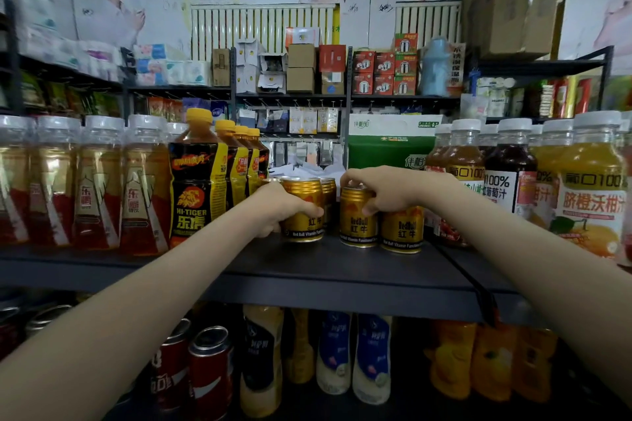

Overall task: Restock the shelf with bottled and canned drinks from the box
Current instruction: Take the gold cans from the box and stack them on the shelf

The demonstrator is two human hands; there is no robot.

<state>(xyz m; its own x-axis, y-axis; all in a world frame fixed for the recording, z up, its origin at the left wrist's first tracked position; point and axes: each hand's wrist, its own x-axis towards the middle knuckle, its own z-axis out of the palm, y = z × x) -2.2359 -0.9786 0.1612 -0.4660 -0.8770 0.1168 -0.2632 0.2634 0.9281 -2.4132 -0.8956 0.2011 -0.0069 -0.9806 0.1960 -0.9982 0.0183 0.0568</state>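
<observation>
Gold Red Bull cans stand in the middle of the dark shelf [342, 270]. My left hand [277, 212] wraps around the left gold can [304, 212] from its left side. My right hand [383, 190] grips the top of the middle gold can [357, 225] from above. A third gold can [402, 232] stands right beside it, under my right wrist. More gold cans [329, 191] stand behind the left one. The box is not in view.
Hi-Tiger bottles [198, 181] and orange-red bottles [99, 184] fill the shelf's left side. Juice bottles [591, 188] fill the right. The lower shelf holds red cola cans [208, 369], cream bottles [352, 355] and orange bottles [492, 359]. Stocked shelves stand behind.
</observation>
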